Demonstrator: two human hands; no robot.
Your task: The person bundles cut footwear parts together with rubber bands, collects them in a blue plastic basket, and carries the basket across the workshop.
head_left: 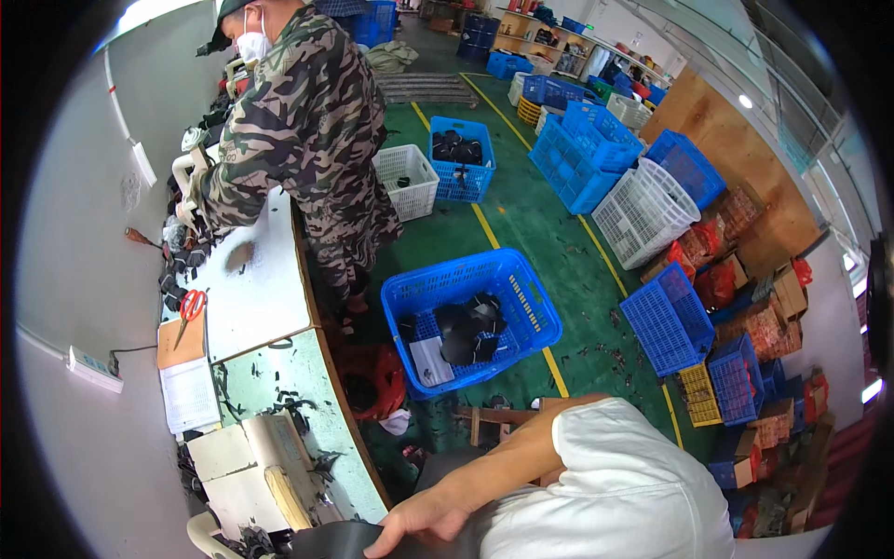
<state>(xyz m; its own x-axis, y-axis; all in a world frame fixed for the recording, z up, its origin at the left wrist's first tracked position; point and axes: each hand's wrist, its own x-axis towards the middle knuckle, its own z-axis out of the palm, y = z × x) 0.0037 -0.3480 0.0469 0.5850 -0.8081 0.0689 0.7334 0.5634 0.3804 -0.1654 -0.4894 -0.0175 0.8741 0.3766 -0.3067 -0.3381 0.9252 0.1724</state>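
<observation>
Down at the bottom of my feed, there's a black piece (337, 540) beside the bench (346, 461)'s cream machine (253, 466), my right hand (424, 520) pinching its edge. Left hand's out of view, can't tell. Blue basket (442, 279)'s on the floor (591, 312) beyond.

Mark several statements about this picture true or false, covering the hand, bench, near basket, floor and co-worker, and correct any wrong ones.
1. The right hand touches a dark sheet. True.
2. The large blue basket nearest the person has nothing in it. False: the basket holds dark pieces.
3. Scissors with red handles lie on the bench. True.
4. The floor is plain red. False: the floor is green with yellow lines.
5. The co-worker wears a camouflage jacket. True.
</observation>
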